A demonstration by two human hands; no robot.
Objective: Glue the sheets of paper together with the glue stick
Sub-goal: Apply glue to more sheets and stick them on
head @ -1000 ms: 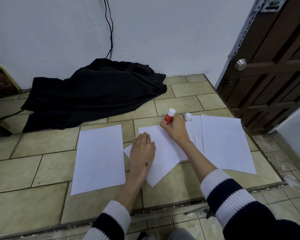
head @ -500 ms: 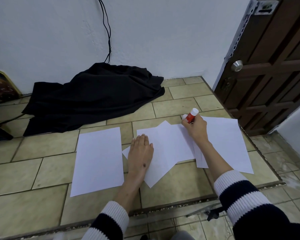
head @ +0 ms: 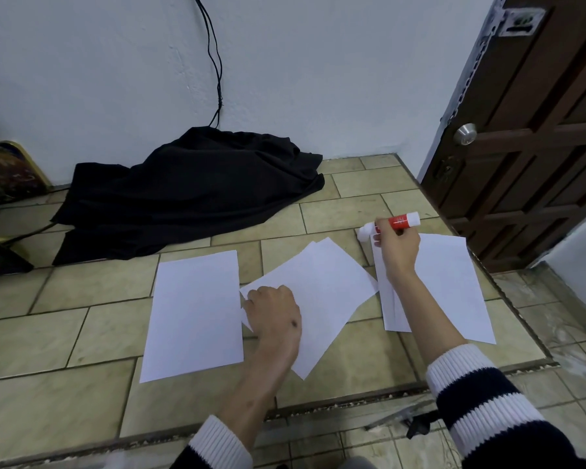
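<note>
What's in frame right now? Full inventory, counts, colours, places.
glue stick: 1, red and white, in the right hand, lying sideways above the right sheets
cap: 1, white, at the stick's left end; on or off unclear
paper sheets: at least 4, white, on the floor: left sheet, tilted middle pair, right stack
cloth: 1, black, heaped by the wall
cables: black, down the wall
door: 1, brown, right, metal knob
floor: beige tiles
left hand: on the middle pair, fingers curled at its left corner
right hand: grips the glue stick
</note>
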